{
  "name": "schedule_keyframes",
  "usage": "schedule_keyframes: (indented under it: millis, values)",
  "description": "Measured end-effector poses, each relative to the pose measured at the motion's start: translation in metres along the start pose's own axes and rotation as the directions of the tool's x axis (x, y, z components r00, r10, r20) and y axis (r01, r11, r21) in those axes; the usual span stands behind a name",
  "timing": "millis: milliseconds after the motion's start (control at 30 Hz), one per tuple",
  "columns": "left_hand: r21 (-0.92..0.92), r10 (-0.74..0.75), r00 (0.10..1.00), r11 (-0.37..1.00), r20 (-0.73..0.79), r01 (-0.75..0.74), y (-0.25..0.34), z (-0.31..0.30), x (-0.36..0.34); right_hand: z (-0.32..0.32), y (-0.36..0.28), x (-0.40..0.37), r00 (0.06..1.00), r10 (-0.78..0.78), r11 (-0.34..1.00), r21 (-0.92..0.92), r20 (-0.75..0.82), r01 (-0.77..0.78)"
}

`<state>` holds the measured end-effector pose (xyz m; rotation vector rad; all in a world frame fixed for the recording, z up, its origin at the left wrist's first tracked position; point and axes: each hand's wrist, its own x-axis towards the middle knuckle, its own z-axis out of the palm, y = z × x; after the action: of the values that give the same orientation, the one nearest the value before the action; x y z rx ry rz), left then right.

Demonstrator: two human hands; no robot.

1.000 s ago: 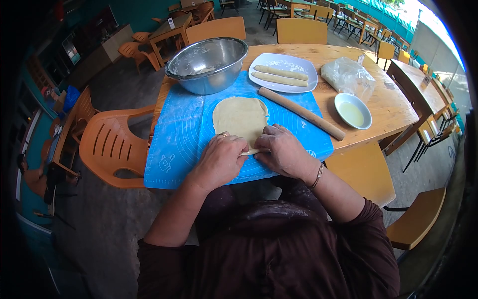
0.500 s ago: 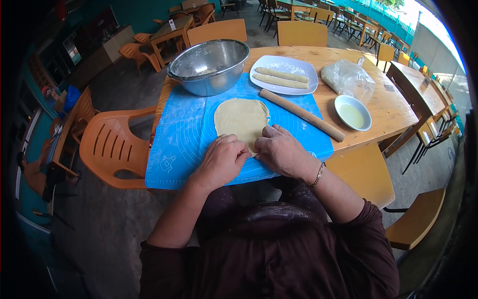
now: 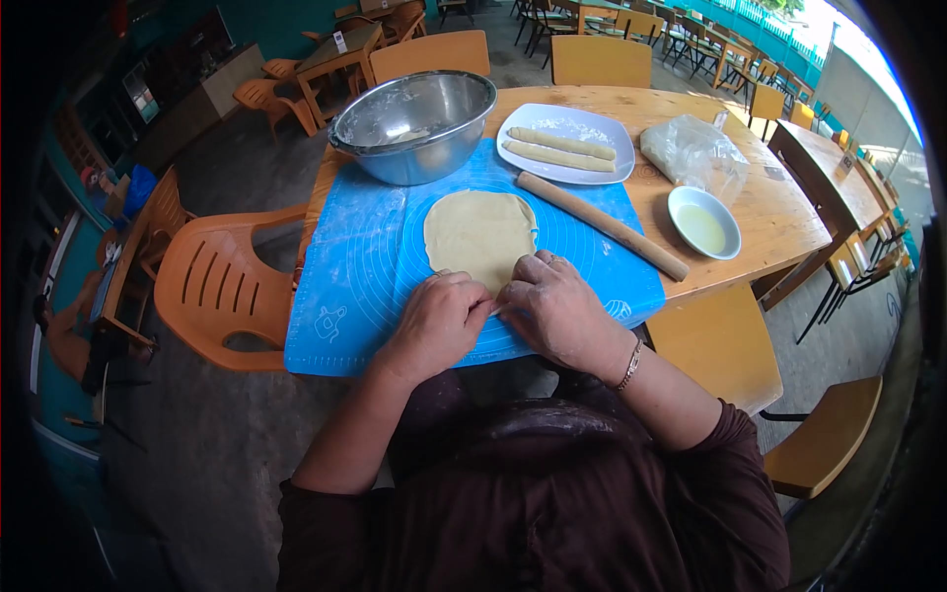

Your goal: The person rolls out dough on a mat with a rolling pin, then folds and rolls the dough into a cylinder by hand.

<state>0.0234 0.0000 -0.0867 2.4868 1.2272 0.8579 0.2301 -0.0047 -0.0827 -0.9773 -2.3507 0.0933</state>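
A thin, flat sheet of pale dough (image 3: 478, 232) lies on the blue silicone mat (image 3: 345, 266). At its near edge, my left hand (image 3: 442, 318) has its fingers curled, pinching the dough between thumb and fingertips. Close beside it, my right hand (image 3: 560, 311) pinches the same edge with bent fingers; flour dusts its knuckles. The two hands nearly touch, and the stretch of edge under the fingers is mostly hidden. Beyond my right hand a wooden rolling pin (image 3: 602, 227) rests slantwise, partly on the mat.
A steel mixing bowl (image 3: 419, 148) stands at the back left. Two dough rolls (image 3: 560, 150) lie on a floured white plate (image 3: 619, 173). To the right are a plastic bag (image 3: 695, 158) and a small white bowl (image 3: 704, 225) of yellowish liquid. An orange chair (image 3: 232, 286) stands at left.
Both hands still pinch the near edge of the dough; my right hand has shifted slightly left, closer to the left one. The whole view has moved a little.
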Motion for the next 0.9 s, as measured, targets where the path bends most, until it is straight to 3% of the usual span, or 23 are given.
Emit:
schedule_keyframes:
  millis: [167, 233, 433, 667, 767, 900]
  values:
    - [-0.057, -0.107, 0.993, 0.993, -0.046, 0.104, 0.012, 0.000, 0.000, 0.010, 0.010, 0.001, 1.000, -0.008, 1.000, 0.020, 0.014, 0.008]
    - [0.141, 0.127, 0.969, 0.985, -0.213, -0.098, 0.015, 0.001, -0.003, 0.010, 0.010, 0.002, 1.000, -0.001, 1.000, 0.020, 0.013, 0.001]
    - [0.283, 0.222, 0.960, 0.944, -0.169, -0.169, 0.023, 0.012, -0.018, 0.010, 0.004, -0.001, 1.000, -0.001, 0.999, -0.048, 0.011, 0.001]
    - [0.258, 0.193, 0.968, 0.955, -0.160, -0.148, 0.013, 0.009, -0.013, 0.007, -0.009, -0.010, 0.996, -0.047, 0.996, -0.081, -0.080, 0.041]
    - [0.305, 0.173, 0.977, 0.944, -0.128, -0.127, 0.013, 0.011, -0.012, 0.007, -0.010, -0.013, 0.996, -0.082, 0.990, -0.120, -0.026, 0.078]
    - [0.389, 0.218, 0.956, 0.912, -0.198, -0.127, 0.019, 0.020, -0.016, 0.018, -0.002, -0.013, 0.991, -0.101, 0.982, -0.167, -0.089, 0.085]
